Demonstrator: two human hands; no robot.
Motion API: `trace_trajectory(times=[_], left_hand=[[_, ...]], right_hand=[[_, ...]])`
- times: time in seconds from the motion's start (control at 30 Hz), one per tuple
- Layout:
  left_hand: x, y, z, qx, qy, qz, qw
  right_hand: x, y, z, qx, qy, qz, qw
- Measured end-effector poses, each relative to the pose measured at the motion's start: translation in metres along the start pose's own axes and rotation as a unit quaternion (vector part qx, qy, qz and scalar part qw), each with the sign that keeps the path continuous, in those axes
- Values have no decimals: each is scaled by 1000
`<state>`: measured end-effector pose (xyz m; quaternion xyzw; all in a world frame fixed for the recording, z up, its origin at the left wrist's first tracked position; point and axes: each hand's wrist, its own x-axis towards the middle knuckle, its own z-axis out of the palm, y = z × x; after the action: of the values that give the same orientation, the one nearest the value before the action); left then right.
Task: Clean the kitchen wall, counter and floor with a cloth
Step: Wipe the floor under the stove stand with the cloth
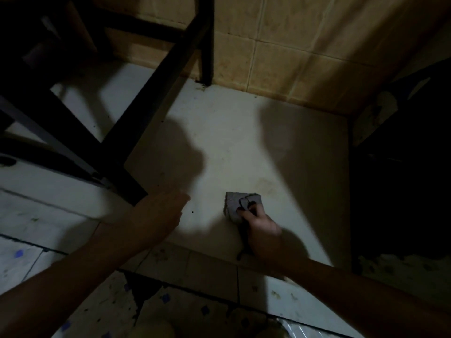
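Two hands low over a dim floor, one of them on the cloth.
Pale floor (244,147) meets a tan tiled wall (280,45) at the back, and a black frame (156,81) stands on the floor at the left. The left hand (158,211) hovers blurred near the frame's foot, its fingers loose and holding nothing. The right hand (261,225) grips a small grey cloth (235,203) against the floor, its fingers (249,211) curled over the cloth's near edge, the rest bunched ahead of them.
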<state>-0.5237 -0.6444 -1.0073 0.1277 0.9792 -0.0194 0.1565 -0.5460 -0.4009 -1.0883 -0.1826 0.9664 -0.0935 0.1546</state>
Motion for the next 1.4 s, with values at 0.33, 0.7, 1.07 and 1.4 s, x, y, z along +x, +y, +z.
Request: trace_trajectory(times=[0.33,0.7,1.07,1.4], left_hand=[[-2,-21,4,-13,43,5,999],[29,-23,-1,-50,42,2,998],[22,-14,0,-17,86,-19,996],[-89,-11,16,-106,13,-176,979]], right_hand=[[109,10,-31,34,19,-44,998],[176,10,-48,39,33,0,999],[73,-23,-1,81,-48,-171,981],[25,-70,24,-73,-257,-274,924]])
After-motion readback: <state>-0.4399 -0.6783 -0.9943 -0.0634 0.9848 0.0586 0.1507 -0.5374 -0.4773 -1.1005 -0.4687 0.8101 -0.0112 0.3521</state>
